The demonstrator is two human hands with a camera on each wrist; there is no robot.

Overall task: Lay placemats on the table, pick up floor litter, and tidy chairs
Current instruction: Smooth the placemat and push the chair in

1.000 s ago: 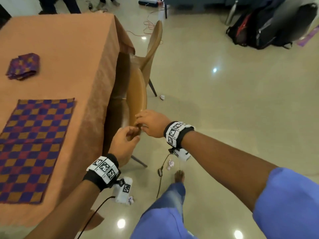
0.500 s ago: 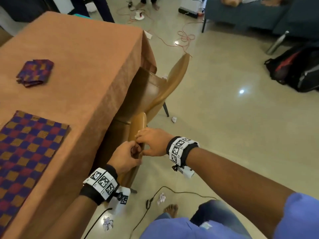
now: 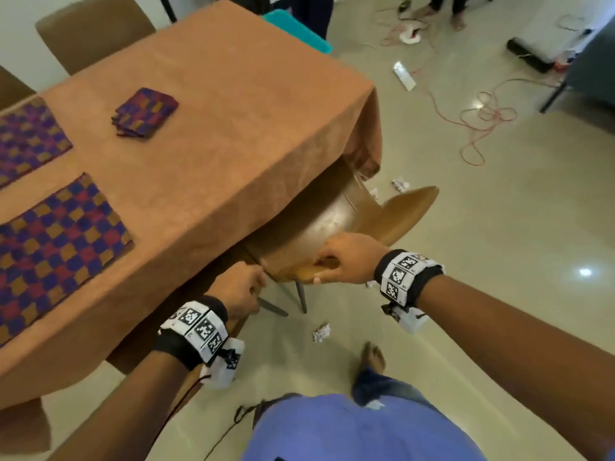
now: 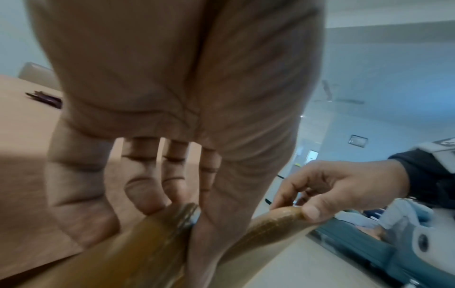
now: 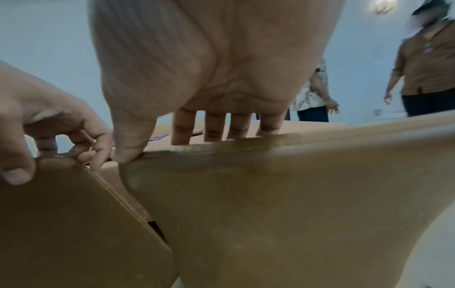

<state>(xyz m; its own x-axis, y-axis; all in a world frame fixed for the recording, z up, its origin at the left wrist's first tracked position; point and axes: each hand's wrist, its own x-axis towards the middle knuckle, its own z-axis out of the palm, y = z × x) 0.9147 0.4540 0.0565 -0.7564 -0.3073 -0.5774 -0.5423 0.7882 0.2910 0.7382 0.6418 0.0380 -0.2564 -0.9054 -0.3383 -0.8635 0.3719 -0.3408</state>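
Placemats: we see one checked placemat (image 3: pixel 56 247) spread flat at 9 o'clock on the table (image 3: pixel 213 104), a second (image 3: pixel 26 138) at 10 o'clock, and a folded stack (image 3: pixel 144 112) near 11 o'clock.
Left hand: our left hand (image 3: pixel 238 291) curls its fingers (image 4: pixel 145 191) over the top edge of the near chair back (image 5: pixel 74 224), at the table's side.
Right hand: our right hand (image 3: pixel 349 257) grips the back of the next chair (image 3: pixel 332 224), thumb (image 5: pixel 128 140) on its near face, fingers over the rim; the seat sits partly under the cloth.
Litter: crumpled paper (image 3: pixel 321 332) lies on the floor at 6 o'clock of that chair, another scrap (image 3: pixel 400 184) at 1 o'clock.
Far chair: one chair back (image 3: pixel 93 28) stands at 11 o'clock behind the table.
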